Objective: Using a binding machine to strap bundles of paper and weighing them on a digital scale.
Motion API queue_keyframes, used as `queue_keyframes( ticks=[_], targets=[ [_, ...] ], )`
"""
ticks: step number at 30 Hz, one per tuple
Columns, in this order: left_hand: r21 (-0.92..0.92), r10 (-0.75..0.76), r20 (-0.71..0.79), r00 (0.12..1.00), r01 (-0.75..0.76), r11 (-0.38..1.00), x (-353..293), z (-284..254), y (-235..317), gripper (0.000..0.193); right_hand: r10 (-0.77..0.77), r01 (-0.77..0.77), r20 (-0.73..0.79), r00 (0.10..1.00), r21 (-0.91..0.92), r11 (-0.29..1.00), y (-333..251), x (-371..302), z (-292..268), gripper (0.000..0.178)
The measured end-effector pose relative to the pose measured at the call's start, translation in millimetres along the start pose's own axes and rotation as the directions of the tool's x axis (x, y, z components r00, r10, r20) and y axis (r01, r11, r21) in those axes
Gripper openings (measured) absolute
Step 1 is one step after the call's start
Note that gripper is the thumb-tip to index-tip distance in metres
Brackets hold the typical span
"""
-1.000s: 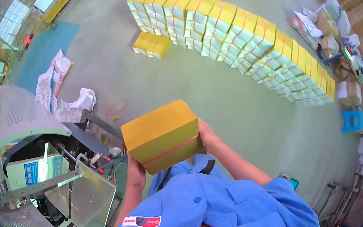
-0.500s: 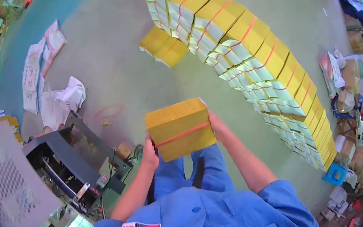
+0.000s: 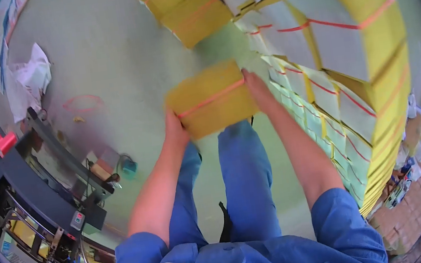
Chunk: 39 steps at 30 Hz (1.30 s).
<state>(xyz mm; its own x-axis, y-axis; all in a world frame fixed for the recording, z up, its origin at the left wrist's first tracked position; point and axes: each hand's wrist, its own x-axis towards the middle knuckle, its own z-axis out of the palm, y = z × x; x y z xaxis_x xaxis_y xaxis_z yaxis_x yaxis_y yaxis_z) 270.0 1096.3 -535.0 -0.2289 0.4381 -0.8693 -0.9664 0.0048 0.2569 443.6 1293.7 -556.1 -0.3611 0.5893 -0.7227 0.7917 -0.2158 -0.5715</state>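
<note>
A yellow-brown bundle of folded cardboard [image 3: 212, 85], bound with a red strap, is held in front of my legs, above the floor. My left hand [image 3: 175, 128] is closed on its left end and my right hand [image 3: 260, 92] grips the right end. The bundle is slightly blurred and tilted, its right end higher. Just beyond it on the floor lie strapped yellow bundles [image 3: 197, 15]. To the right of my right hand rises a long stacked row of like bundles [image 3: 339, 49], showing white faces, yellow tops and red straps.
On the left stands a dark grey machine [image 3: 28, 173] with an open frame and cables. White plastic sacks [image 3: 28, 81] lie on the floor at the upper left. Brown cartons and bagged items [image 3: 418, 137] line the right edge, past the stacked row.
I have moved forward with the bundle, and the stacked row now looms much closer on the right. The bundle has tilted, its right end rising. Both hands keep their hold.
</note>
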Motion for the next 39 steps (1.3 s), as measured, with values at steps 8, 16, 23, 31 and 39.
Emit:
queue_keyframes(
  ticks=[8, 16, 23, 31, 39],
  targets=[
    [0.062, -0.072, -0.244, 0.967, 0.09, 0.994, 137.0, -8.9, -37.1, 0.068, 0.117, -0.113, -0.006, 0.993, 0.223, 0.968, 58.6, 146.3, 17.0, 0.063],
    [0.343, -0.152, -0.304, 0.941, 0.257, 0.903, 145.6, 2.0, -59.0, 0.083, -0.078, 0.059, 0.031, 0.996, 0.408, 0.911, 80.9, 125.6, 12.7, 0.044],
    [0.342, -0.159, -0.307, 0.938, 0.265, 0.901, 152.1, 6.3, -66.4, 0.083, -0.185, 0.152, 0.121, 0.975, 0.242, 0.958, 109.5, 141.9, -16.9, 0.044],
    [0.35, -0.139, -0.321, 0.937, 0.254, 0.902, 153.1, -1.1, -65.3, 0.083, -0.06, 0.012, 0.172, 0.983, 0.266, 0.964, 103.8, 130.2, -3.6, 0.051],
    [0.325, -0.167, -0.324, 0.931, 0.275, 0.905, 155.0, -1.0, -66.2, 0.08, 0.034, -0.152, 0.265, 0.964, 0.438, 0.886, 122.2, 139.2, -7.5, 0.048]
  ],
)
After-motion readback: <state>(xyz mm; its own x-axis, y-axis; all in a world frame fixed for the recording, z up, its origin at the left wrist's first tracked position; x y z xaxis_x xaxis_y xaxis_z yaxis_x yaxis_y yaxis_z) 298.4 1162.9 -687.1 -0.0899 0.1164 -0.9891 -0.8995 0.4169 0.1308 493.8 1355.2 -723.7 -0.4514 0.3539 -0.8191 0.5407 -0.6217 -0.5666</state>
